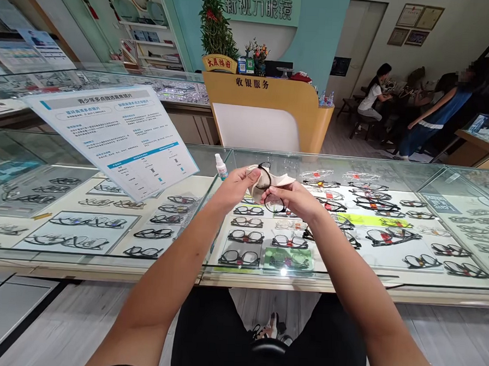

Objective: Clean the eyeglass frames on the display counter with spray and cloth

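Both my hands are raised over a glass display counter (387,278). My left hand (237,183) pinches a beige cleaning cloth (275,180) around one lens of a pair of black-framed glasses (273,198). My right hand (293,199) is closed on the other side of the frame, fingers curled around it. The lower lens shows below my right fingers. A small white spray bottle (219,166) stands on the glass just left of my left hand.
Under the glass lie rows of several glasses on trays (245,237). A tilted printed sign (116,135) stands on the counter at left. A yellow cashier desk (269,105) is behind. Two people (428,113) are at a table far right.
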